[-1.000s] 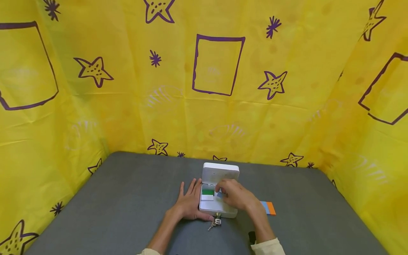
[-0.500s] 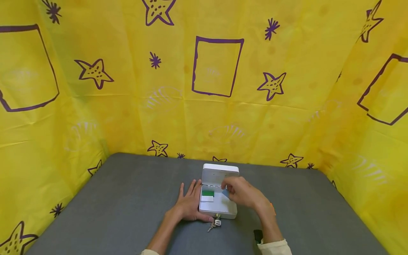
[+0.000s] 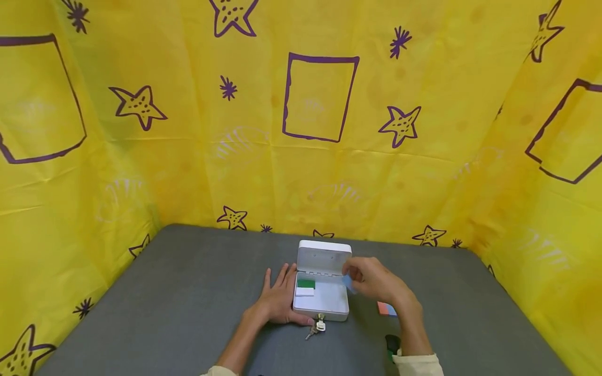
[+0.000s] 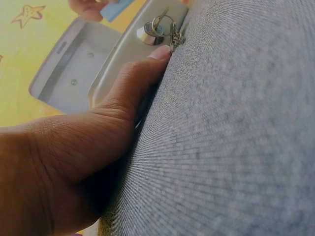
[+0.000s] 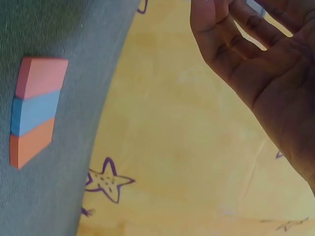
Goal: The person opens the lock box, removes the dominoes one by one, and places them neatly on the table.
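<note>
A white metal cash box (image 3: 329,304) stands with its lid (image 3: 324,257) raised; a ring of keys (image 3: 310,331) hangs from the lock at its front. Inside, at the left, lie a green block (image 3: 306,284) and a white block (image 3: 304,292). My left hand (image 3: 277,303) is spread flat against the box's left side, its thumb reaching along the front toward the keys. Over the box's right edge, my right hand (image 3: 376,280) pinches a light blue block (image 3: 348,283), which also shows at the top of the left wrist view.
To the right of the box, a pink block (image 5: 43,77), a blue block (image 5: 37,112) and an orange block (image 5: 32,142) lie side by side on the grey tabletop (image 3: 197,292). A yellow curtain (image 3: 188,172) with starfish drawings surrounds the table.
My right hand has moved from inside the box rightward to its right edge, carrying the light blue block. The left hand stays where it was.
</note>
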The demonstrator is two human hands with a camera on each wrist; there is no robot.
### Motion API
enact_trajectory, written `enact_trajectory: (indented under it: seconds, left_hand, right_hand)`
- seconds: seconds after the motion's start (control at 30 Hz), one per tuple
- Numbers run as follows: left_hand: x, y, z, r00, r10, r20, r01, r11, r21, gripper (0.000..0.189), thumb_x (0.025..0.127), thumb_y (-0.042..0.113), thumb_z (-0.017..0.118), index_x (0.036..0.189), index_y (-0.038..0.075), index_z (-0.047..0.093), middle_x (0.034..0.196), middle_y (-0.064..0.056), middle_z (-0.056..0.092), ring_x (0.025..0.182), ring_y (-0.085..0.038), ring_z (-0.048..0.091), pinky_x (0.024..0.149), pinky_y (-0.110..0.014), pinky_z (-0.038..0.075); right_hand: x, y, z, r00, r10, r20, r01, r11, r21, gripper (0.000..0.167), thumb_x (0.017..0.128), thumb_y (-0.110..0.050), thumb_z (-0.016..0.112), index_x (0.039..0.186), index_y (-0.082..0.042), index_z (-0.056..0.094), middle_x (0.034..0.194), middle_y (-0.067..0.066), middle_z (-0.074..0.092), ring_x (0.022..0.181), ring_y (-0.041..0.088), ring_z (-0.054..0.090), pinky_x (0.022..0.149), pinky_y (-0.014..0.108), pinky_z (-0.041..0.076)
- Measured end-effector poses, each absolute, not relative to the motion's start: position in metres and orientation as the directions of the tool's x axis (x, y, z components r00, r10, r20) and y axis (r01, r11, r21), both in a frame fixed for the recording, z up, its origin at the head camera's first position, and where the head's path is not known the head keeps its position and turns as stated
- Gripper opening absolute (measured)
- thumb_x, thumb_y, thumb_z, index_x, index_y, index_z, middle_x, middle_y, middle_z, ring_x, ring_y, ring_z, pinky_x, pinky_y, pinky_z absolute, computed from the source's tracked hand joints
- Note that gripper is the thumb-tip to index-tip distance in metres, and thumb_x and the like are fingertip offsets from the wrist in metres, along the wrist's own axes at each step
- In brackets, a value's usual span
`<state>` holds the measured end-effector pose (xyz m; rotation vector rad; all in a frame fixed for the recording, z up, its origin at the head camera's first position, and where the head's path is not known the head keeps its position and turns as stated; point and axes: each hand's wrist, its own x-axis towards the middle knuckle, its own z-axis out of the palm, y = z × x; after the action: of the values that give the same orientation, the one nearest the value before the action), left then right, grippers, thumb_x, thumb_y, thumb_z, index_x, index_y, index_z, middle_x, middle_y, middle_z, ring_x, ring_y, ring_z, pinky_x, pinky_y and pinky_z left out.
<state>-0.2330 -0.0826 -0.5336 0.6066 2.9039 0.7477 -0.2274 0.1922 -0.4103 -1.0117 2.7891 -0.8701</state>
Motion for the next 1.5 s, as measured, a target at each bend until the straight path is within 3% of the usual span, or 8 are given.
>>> enact_trajectory:
  seconds: [0.37, 0.9, 1.23, 1.5]
  left_hand:
    - [-0.232, -0.083, -0.532, -0.916, 0.401, 0.013, 0.351, 0.785, 0.511, 0.135, 0.069, 0.065, 0.088, 0.165, 0.003, 0.018, 0.176, -0.018, 0.015, 0.166, -0.039, 0.006, 0.126, -0.072, -0.011]
    - [-0.229, -0.082, -0.525, -0.913, 0.407, 0.026, 0.361, 0.777, 0.516, 0.134, 0.07, 0.065, 0.088, 0.165, 0.002, 0.018, 0.175, -0.02, 0.017, 0.165, -0.041, 0.008, 0.126, -0.072, -0.008]
    - [-0.231, -0.082, -0.532, -0.919, 0.394, 0.016, 0.352, 0.799, 0.487, 0.135, 0.068, 0.065, 0.089, 0.165, 0.002, 0.019, 0.176, -0.018, 0.016, 0.165, -0.039, 0.007, 0.127, -0.072, -0.009]
    - [-0.233, -0.083, -0.531, -0.918, 0.397, 0.003, 0.346, 0.796, 0.496, 0.136, 0.069, 0.065, 0.088, 0.166, 0.003, 0.016, 0.177, -0.017, 0.014, 0.166, -0.038, 0.006, 0.126, -0.071, -0.01]
  right_hand:
    - [-0.225, 0.219, -0.406, -0.829, -0.544, 0.128, -0.515, 0.653, -0.556, 0.017, 0.092, 0.003, 0.069, 0.107, -0.004, 0.069, 0.092, 0.007, 0.07, 0.082, 0.012, 0.06, 0.069, 0.023, 0.054]
    - [-0.227, 0.253, -0.412, -0.884, -0.451, 0.126, -0.451, 0.747, -0.489, 0.017, 0.087, 0.005, 0.072, 0.104, 0.0, 0.069, 0.089, 0.008, 0.07, 0.079, 0.013, 0.059, 0.068, 0.025, 0.053]
    - [-0.226, 0.272, -0.417, -0.934, -0.356, 0.041, -0.327, 0.803, -0.498, 0.022, 0.086, 0.01, 0.068, 0.106, 0.003, 0.068, 0.095, 0.012, 0.071, 0.085, 0.022, 0.063, 0.074, 0.04, 0.06]
    - [-0.227, 0.285, -0.419, -0.951, -0.31, -0.002, -0.271, 0.834, -0.481, 0.019, 0.086, 0.01, 0.069, 0.104, 0.004, 0.068, 0.092, 0.012, 0.069, 0.082, 0.022, 0.061, 0.071, 0.039, 0.057]
